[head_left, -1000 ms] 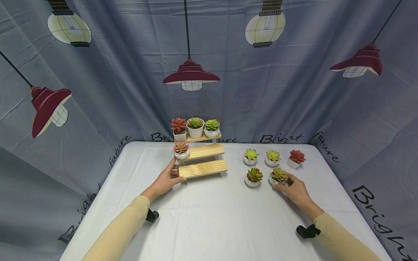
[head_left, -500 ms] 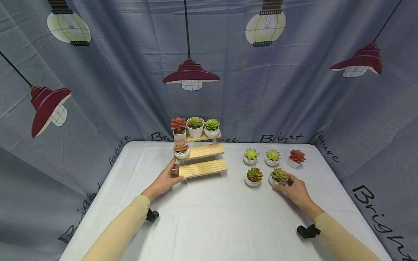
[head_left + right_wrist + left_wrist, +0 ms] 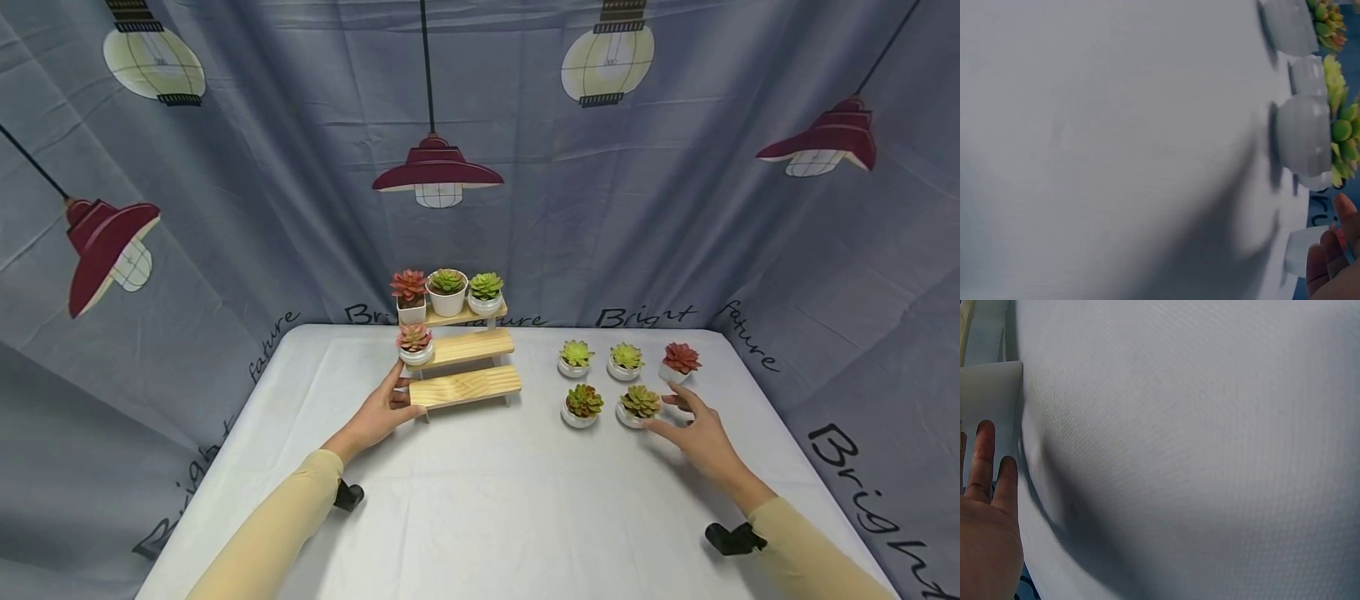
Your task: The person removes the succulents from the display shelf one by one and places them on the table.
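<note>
A tiered wooden stand [image 3: 465, 387] with three light planks stands left of the table's middle. My left hand [image 3: 378, 417] rests against its left end, thumb near the lowest plank; in the left wrist view, extended fingers [image 3: 984, 453] lie along the white side panel [image 3: 991, 394]. On the middle plank's left end sits a pink succulent [image 3: 414, 340] in a white pot, just above that hand. To the right, my right hand [image 3: 701, 433] is spread beside a yellow-green succulent [image 3: 640, 404] in a white pot, thumb close to the pot; contact is unclear.
The top plank bears a red succulent [image 3: 408, 287], a green one in a taller pot [image 3: 447, 302] and a bright green one [image 3: 486, 287]. On the white tablecloth [image 3: 480, 508] stand a red-tinged succulent [image 3: 584, 402], two light green ones [image 3: 576, 354] and a red one [image 3: 681, 358].
My right hand has loosened from around the yellow-green succulent's pot and shifted right, its fingers spreading. The pot has stayed in place. My left hand and the stand have not moved.
</note>
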`<state>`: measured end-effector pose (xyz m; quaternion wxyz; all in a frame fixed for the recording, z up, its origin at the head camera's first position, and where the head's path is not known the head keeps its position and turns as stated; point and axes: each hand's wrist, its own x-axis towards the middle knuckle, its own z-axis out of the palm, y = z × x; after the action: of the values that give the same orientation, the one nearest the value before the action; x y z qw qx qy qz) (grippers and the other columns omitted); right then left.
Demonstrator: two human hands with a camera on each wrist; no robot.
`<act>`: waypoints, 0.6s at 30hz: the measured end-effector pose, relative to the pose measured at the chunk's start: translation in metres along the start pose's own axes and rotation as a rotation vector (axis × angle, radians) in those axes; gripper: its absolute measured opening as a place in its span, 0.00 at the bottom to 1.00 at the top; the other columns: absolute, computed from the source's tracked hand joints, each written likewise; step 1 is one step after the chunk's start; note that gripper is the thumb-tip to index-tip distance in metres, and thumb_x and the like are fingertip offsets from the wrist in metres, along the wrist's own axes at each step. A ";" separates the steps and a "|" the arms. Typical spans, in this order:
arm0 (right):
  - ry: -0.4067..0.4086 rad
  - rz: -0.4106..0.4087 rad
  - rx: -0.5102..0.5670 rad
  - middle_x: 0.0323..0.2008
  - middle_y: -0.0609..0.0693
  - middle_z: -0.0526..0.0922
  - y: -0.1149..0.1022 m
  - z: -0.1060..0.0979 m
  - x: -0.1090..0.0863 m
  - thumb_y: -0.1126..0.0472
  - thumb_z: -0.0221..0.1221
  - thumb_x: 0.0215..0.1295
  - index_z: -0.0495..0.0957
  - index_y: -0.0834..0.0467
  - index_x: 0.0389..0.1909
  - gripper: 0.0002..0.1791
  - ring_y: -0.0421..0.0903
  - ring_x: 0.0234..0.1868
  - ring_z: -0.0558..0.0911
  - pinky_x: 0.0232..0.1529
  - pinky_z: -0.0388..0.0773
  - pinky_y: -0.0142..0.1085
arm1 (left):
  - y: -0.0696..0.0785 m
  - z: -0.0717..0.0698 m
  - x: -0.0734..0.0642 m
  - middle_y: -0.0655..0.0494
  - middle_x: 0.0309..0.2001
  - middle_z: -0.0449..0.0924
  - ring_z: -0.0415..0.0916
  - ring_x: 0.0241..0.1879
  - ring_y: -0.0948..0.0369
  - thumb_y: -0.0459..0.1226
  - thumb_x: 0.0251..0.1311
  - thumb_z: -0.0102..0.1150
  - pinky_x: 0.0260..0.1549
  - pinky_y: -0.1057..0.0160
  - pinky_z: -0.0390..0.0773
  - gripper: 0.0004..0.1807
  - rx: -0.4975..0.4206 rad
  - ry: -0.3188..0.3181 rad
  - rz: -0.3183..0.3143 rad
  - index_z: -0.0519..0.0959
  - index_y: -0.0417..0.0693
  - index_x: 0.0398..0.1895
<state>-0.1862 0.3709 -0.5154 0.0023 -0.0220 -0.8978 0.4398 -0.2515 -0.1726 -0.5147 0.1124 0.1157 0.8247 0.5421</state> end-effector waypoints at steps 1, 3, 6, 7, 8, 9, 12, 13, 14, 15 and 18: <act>0.010 -0.021 0.004 0.70 0.69 0.66 -0.002 -0.002 0.000 0.42 0.69 0.65 0.46 0.62 0.82 0.58 0.69 0.72 0.56 0.62 0.61 0.67 | -0.004 0.000 0.002 0.41 0.70 0.63 0.74 0.58 0.50 0.44 0.66 0.70 0.60 0.46 0.73 0.59 -0.001 0.002 -0.004 0.34 0.57 0.85; 0.038 -0.065 0.004 0.69 0.69 0.68 -0.007 -0.005 0.000 0.45 0.68 0.67 0.48 0.63 0.81 0.55 0.67 0.71 0.59 0.62 0.61 0.65 | -0.010 0.001 0.006 0.41 0.71 0.62 0.73 0.59 0.49 0.43 0.66 0.70 0.61 0.45 0.73 0.59 -0.003 0.004 -0.001 0.33 0.58 0.84; 0.086 -0.109 0.000 0.67 0.68 0.70 -0.019 -0.007 0.001 0.47 0.68 0.68 0.51 0.63 0.81 0.51 0.66 0.69 0.61 0.59 0.61 0.62 | -0.010 0.001 0.006 0.40 0.71 0.61 0.72 0.59 0.47 0.40 0.67 0.69 0.61 0.44 0.72 0.59 -0.013 -0.001 -0.006 0.32 0.56 0.84; 0.098 -0.119 -0.003 0.67 0.67 0.70 -0.024 -0.007 0.001 0.47 0.68 0.68 0.52 0.62 0.81 0.51 0.65 0.69 0.60 0.59 0.61 0.61 | -0.010 0.001 0.006 0.40 0.71 0.61 0.72 0.59 0.47 0.41 0.66 0.70 0.60 0.44 0.72 0.60 -0.017 -0.001 -0.008 0.32 0.57 0.84; 0.111 -0.126 -0.008 0.67 0.66 0.71 -0.029 -0.007 0.002 0.47 0.68 0.68 0.52 0.61 0.81 0.50 0.65 0.69 0.60 0.58 0.61 0.61 | -0.011 0.001 0.006 0.41 0.71 0.61 0.72 0.59 0.48 0.42 0.66 0.70 0.60 0.44 0.72 0.60 -0.017 -0.001 -0.008 0.32 0.58 0.84; 0.119 -0.135 -0.016 0.67 0.66 0.71 -0.034 -0.007 0.002 0.47 0.68 0.68 0.53 0.61 0.81 0.50 0.65 0.69 0.60 0.58 0.61 0.60 | -0.010 0.001 0.005 0.41 0.71 0.62 0.72 0.59 0.48 0.42 0.66 0.70 0.60 0.45 0.73 0.60 -0.017 -0.003 -0.007 0.32 0.58 0.84; 0.129 -0.165 -0.026 0.67 0.64 0.72 -0.049 -0.004 0.005 0.46 0.70 0.66 0.54 0.58 0.81 0.50 0.63 0.69 0.59 0.57 0.61 0.58 | -0.009 0.001 0.004 0.43 0.70 0.63 0.73 0.58 0.50 0.45 0.64 0.72 0.59 0.46 0.74 0.61 -0.021 -0.001 -0.006 0.33 0.60 0.84; 0.124 -0.177 -0.024 0.67 0.64 0.72 -0.054 -0.002 0.006 0.46 0.70 0.66 0.54 0.57 0.81 0.51 0.63 0.69 0.59 0.57 0.61 0.58 | -0.009 0.000 0.004 0.43 0.70 0.63 0.73 0.58 0.50 0.45 0.64 0.72 0.59 0.46 0.74 0.61 -0.023 0.000 -0.006 0.33 0.61 0.84; 0.118 -0.186 -0.018 0.67 0.64 0.71 -0.060 0.000 0.007 0.46 0.70 0.65 0.55 0.57 0.81 0.51 0.63 0.69 0.59 0.58 0.61 0.58 | -0.009 0.000 0.004 0.43 0.70 0.63 0.73 0.57 0.51 0.46 0.64 0.72 0.59 0.47 0.74 0.61 -0.026 0.001 -0.005 0.34 0.61 0.84; 0.110 -0.195 -0.011 0.67 0.63 0.71 -0.066 0.002 0.009 0.46 0.70 0.65 0.55 0.56 0.81 0.50 0.62 0.69 0.59 0.58 0.61 0.57 | -0.009 0.000 0.004 0.44 0.70 0.64 0.73 0.57 0.51 0.46 0.63 0.72 0.59 0.47 0.74 0.61 -0.028 0.003 -0.006 0.34 0.62 0.84; 0.089 -0.209 0.012 0.68 0.61 0.70 -0.083 0.010 0.012 0.44 0.71 0.64 0.56 0.51 0.81 0.50 0.61 0.72 0.58 0.60 0.61 0.58 | -0.008 0.000 0.004 0.45 0.69 0.64 0.73 0.56 0.51 0.46 0.63 0.73 0.59 0.48 0.74 0.61 -0.028 0.005 -0.006 0.34 0.62 0.84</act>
<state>-0.2019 0.3127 -0.4560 0.0879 0.0522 -0.8915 0.4413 -0.2555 -0.1747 -0.5228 0.1137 0.1103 0.8175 0.5537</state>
